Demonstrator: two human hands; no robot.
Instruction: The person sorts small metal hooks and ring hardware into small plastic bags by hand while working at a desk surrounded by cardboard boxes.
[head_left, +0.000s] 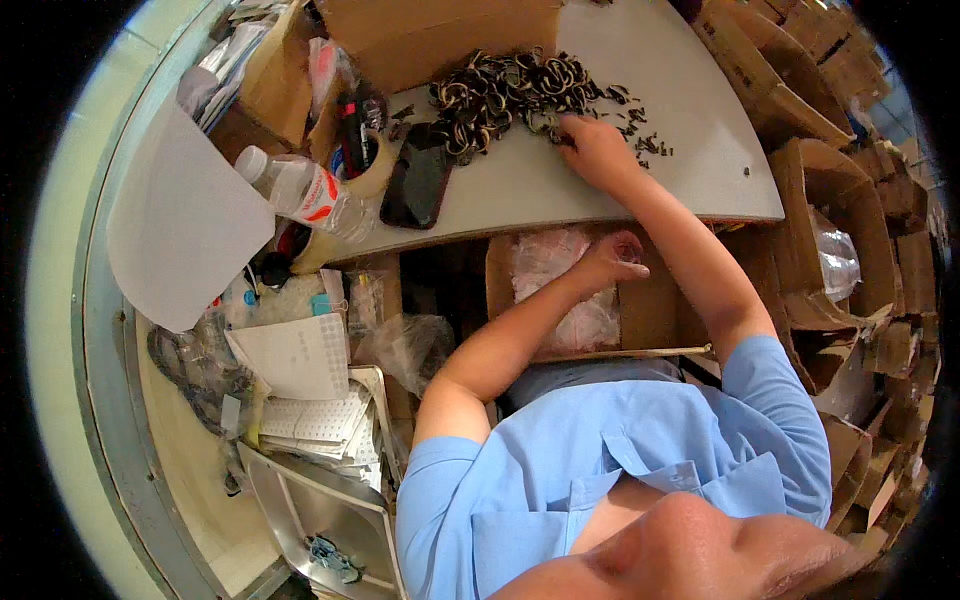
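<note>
A heap of small black and tan loop-shaped pieces lies on the table. My right hand is at its near right edge, fingers bent down and drawn together against the pieces. Whatever the fingertips hold is hidden. Below the table edge, my left hand is held over an open cardboard box. Its fingers are curled, with the thumb lying near them; I cannot make out what is inside the grasp. Clear plastic bags lie in that box, under the left forearm.
Left of the heap lie a dark phone, a clear bottle and a roll of tape. A cardboard box stands behind the heap. Loose black bits are scattered rightward. More cartons line the right side; papers sit lower left.
</note>
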